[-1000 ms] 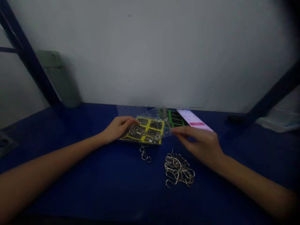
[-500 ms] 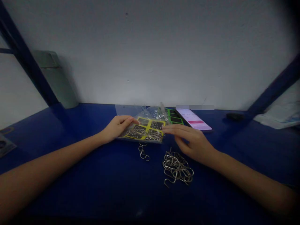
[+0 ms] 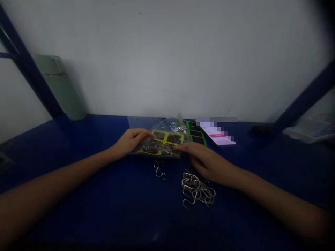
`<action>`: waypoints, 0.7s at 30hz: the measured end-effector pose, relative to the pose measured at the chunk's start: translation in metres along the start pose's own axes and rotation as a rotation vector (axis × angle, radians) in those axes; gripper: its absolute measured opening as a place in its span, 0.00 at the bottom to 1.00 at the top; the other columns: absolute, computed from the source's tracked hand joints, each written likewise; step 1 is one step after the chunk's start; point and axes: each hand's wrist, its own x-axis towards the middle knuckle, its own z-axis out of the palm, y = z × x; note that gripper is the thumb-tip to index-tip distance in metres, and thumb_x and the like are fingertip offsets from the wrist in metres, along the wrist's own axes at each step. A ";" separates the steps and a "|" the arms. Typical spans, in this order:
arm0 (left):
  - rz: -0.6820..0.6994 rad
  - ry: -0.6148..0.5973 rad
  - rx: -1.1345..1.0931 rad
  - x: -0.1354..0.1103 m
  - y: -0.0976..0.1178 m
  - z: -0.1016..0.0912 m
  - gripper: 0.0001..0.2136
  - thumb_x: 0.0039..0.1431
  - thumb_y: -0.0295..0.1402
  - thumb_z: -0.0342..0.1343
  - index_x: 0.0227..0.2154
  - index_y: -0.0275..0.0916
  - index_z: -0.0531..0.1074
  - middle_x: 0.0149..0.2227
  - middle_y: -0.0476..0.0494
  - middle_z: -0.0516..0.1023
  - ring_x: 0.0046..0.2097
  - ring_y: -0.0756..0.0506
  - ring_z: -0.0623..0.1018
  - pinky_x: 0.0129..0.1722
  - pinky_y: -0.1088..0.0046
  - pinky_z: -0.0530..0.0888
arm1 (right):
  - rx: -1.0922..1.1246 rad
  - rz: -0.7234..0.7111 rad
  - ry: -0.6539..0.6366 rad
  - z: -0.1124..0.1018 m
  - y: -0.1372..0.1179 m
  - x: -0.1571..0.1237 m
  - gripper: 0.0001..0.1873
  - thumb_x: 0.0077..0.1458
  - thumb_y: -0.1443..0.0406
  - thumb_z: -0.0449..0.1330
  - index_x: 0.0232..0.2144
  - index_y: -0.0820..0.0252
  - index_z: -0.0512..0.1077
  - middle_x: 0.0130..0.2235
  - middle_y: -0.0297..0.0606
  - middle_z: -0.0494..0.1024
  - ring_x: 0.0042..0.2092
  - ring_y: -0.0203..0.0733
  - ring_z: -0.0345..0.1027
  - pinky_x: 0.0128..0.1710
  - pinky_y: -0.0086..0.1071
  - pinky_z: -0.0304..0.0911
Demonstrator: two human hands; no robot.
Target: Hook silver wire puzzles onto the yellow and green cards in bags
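A clear plastic bag (image 3: pixel 167 126) lies at the back middle of the blue table, with a yellow-edged sheet of black panels (image 3: pixel 175 138) and several metal S-hooks (image 3: pixel 154 146) in it or under its film. My left hand (image 3: pixel 131 141) grips the bag's left side, thumb on top and other fingers partly hidden. From the right, my right hand (image 3: pixel 205 162) reaches over the bag with its fingers stretched out, the tips touching the lower right of the sheet. Just below that hand sits a pile of S-hooks (image 3: pixel 197 190). Linked S-hooks (image 3: pixel 159 171) lie in front of the bag.
A green-edged sheet of black panels (image 3: pixel 196 133) and a lit phone (image 3: pixel 218 134) lie behind my right hand. At the far left stands a green bottle-like container (image 3: pixel 64 90). Blue frame posts (image 3: pixel 306 94) rise at both sides, with a whitish plastic package (image 3: pixel 307 134) by the right one.
My right hand has moved slightly left and down, its fingertips now further over the sheet and hooks. My left hand stays on the bag's left side.
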 end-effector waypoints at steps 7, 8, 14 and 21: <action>-0.046 0.084 0.034 0.000 0.000 0.000 0.18 0.58 0.39 0.40 0.34 0.35 0.74 0.26 0.47 0.74 0.29 0.50 0.71 0.26 0.79 0.65 | 0.044 -0.067 0.124 -0.007 -0.002 -0.004 0.16 0.45 0.75 0.46 0.32 0.57 0.68 0.32 0.36 0.73 0.37 0.37 0.66 0.38 0.34 0.64; -0.044 0.103 0.037 0.000 0.000 0.000 0.18 0.58 0.39 0.40 0.34 0.35 0.74 0.27 0.47 0.75 0.29 0.50 0.71 0.27 0.79 0.65 | 0.071 -0.068 0.106 -0.008 -0.006 -0.004 0.15 0.45 0.75 0.46 0.31 0.57 0.68 0.31 0.35 0.73 0.36 0.37 0.67 0.36 0.34 0.64; -0.051 0.197 0.053 0.002 -0.001 -0.001 0.18 0.59 0.37 0.40 0.35 0.35 0.73 0.32 0.46 0.76 0.34 0.49 0.72 0.33 0.77 0.66 | 0.174 -0.095 -0.197 -0.007 -0.022 0.000 0.22 0.49 0.76 0.45 0.46 0.57 0.63 0.51 0.35 0.66 0.55 0.38 0.53 0.56 0.41 0.46; -0.076 0.187 0.067 0.003 -0.002 -0.001 0.18 0.58 0.38 0.39 0.33 0.34 0.73 0.32 0.46 0.76 0.34 0.48 0.72 0.34 0.76 0.66 | 0.116 -0.044 -0.253 -0.005 -0.018 0.002 0.19 0.55 0.70 0.44 0.50 0.54 0.58 0.54 0.34 0.62 0.57 0.39 0.47 0.58 0.47 0.34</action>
